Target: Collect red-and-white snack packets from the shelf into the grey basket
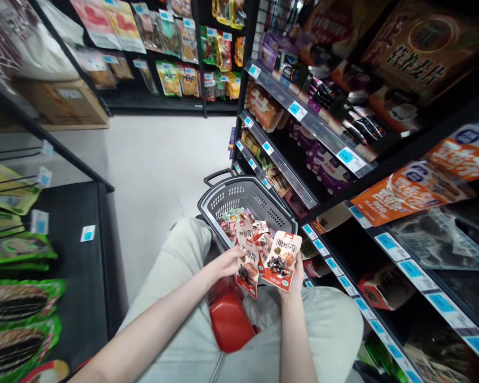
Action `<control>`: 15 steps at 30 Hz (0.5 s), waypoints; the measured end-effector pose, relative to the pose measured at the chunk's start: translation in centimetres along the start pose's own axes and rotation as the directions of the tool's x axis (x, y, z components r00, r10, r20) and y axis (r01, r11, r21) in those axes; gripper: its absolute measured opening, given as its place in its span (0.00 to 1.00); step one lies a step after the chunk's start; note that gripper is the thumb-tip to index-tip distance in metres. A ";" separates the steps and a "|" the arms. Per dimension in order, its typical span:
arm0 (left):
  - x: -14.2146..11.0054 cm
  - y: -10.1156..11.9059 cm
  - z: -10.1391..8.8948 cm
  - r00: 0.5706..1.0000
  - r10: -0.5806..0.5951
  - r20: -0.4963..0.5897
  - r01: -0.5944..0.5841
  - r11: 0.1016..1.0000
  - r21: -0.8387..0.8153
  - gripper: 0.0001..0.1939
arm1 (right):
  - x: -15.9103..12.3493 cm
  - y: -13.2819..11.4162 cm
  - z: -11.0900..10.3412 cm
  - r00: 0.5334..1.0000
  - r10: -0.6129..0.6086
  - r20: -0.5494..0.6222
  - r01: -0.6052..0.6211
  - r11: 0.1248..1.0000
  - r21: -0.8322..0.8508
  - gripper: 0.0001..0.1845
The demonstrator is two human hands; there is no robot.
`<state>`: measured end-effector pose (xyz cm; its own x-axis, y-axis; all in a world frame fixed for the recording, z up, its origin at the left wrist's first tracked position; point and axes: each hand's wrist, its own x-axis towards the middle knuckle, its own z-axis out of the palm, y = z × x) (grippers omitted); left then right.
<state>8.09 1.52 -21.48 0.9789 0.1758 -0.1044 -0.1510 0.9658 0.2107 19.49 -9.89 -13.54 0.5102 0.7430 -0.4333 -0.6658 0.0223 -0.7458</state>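
My left hand (228, 263) is closed on the edge of red-and-white snack packets (247, 268), which overlap so that I cannot tell how many it holds. A similar snack packet (281, 259), printed with dark food pieces, is gripped along its right side by my right hand (296, 274). Both hands are above my lap, at the near rim of a grey shopping basket (275, 198) with a perforated wall. Several colourful small packets (233, 219) lie inside the basket, partly hidden by the ones I hold.
Shelves of boxed and bagged goods (319, 165) rise close on my right. To the left stands a dark display shelf (80, 282) with green bags (19, 303). A red object (231, 322) lies between my legs. Pale floor (155, 159) leads to a back rack; a cardboard box (67, 103) stands at far left.
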 end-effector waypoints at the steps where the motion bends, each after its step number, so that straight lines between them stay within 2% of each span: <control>1: 0.0 0.0 0.1 1.000 0.000 0.002 0.000 1.000 0.000 0.16 | 0.1 0.0 0.0 1.000 -0.001 -0.007 0.001 1.000 -0.001 0.31; 4: 0.0 0.1 0.2 1.000 -0.007 0.008 0.007 1.000 -0.006 0.15 | 0.5 0.4 -0.4 0.997 -0.019 -0.071 0.019 1.000 0.007 0.27; 7: 0.0 0.1 0.1 1.000 -0.021 0.011 0.021 1.000 -0.005 0.15 | 1.3 1.0 -1.1 0.982 -0.013 -0.187 0.023 0.999 0.049 0.22; 9: 0.0 -0.1 0.0 0.999 -0.042 -0.002 0.042 0.999 0.006 0.15 | 1.8 1.4 -1.5 0.958 -0.040 -0.282 0.052 0.998 0.033 0.17; 11: 0.0 -0.2 -0.2 0.998 -0.061 -0.021 0.061 0.998 0.017 0.15 | 2.2 1.8 -1.8 0.929 -0.118 -0.351 0.111 0.993 -0.040 0.13; 13: 0.0 -0.3 -0.4 0.997 -0.074 -0.028 0.075 0.997 0.032 0.14 | 2.4 2.1 -1.9 0.913 -0.185 -0.365 0.149 0.981 -0.125 0.12; 15: 0.0 -0.4 -0.4 0.996 -0.082 -0.038 0.084 0.995 0.061 0.12 | 2.3 2.2 -1.8 0.929 -0.189 -0.319 0.140 0.975 -0.170 0.14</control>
<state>8.07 1.19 -21.94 0.9819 0.1031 -0.1586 -0.0593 0.9639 0.2595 20.18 -9.30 -17.12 0.7734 0.4725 -0.4226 -0.4851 0.0118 -0.8744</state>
